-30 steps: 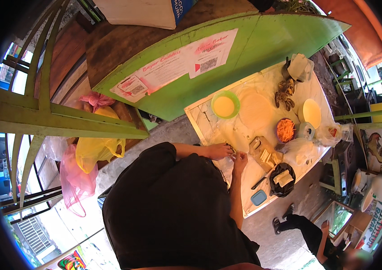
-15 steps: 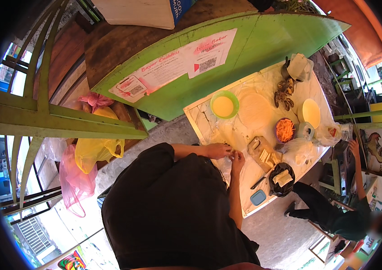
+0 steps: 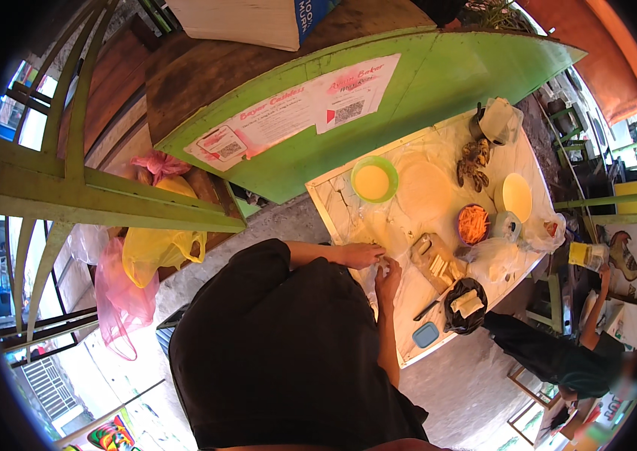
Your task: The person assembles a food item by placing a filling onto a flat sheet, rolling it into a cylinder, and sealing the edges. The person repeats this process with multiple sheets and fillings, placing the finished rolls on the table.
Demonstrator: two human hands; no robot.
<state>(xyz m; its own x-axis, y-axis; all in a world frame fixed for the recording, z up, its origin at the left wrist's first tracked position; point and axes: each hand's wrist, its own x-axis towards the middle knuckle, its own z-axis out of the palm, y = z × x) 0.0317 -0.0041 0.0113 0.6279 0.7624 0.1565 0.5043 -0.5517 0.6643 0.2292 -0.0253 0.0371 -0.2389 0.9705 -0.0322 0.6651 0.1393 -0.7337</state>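
Observation:
My left hand [image 3: 360, 255] and my right hand [image 3: 387, 276] meet at the near edge of a white-covered table [image 3: 416, 349]. The fingers of both pinch a small pale piece of food [image 3: 381, 263] lying on the table. Just past my hands lies a wooden cutting board [image 3: 425, 254] with pale strips on it. A black bowl [image 3: 466, 307] of pale pieces, a knife [image 3: 428, 309] and a small blue box [image 3: 425, 334] sit to the right of my right forearm. My black shirt hides the near floor.
Farther on the table are a green bowl of yellow batter [image 3: 373, 181], a round pale wrapper [image 3: 424, 189], a bowl of shredded carrot [image 3: 473, 223] and a yellow plate [image 3: 517, 197]. A green counter board [image 3: 439, 83] stands behind. Yellow [image 3: 161, 246] and pink [image 3: 117, 297] bags hang at left. Another person [image 3: 578, 361] bends at lower right.
My hands stay on the pale piece with hardly any shift. The other person at the lower right has moved further right and bent over.

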